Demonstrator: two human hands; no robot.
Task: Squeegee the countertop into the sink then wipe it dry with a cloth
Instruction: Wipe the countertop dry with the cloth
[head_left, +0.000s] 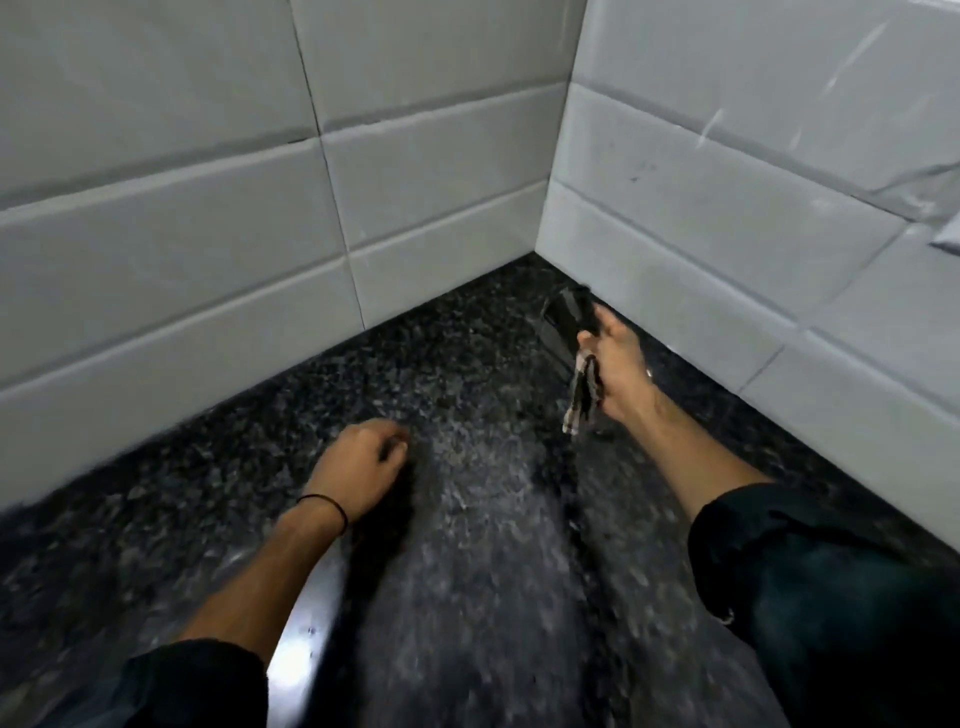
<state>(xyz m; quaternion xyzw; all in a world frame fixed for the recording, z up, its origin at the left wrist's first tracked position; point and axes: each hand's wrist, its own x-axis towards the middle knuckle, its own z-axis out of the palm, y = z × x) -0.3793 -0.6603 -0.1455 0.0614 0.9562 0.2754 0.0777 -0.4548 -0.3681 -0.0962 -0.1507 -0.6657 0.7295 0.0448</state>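
A black speckled granite countertop (467, 519) fills the lower view, wet and glistening. My right hand (618, 364) is near the far right corner, shut on a squeegee (566, 322) with a dark blade and a pale worn handle end sticking out below the fist. The blade is motion-blurred and lies close to the right wall. My left hand (358, 467) rests on the counter to the left, fingers curled in a loose fist, holding nothing that I can see. No sink and no cloth are in view.
White tiled walls (208, 218) rise at the back and on the right (753, 208), meeting in a corner. A bright reflection (296, 654) marks the counter near my left forearm. Dark sleeves cover both upper forearms.
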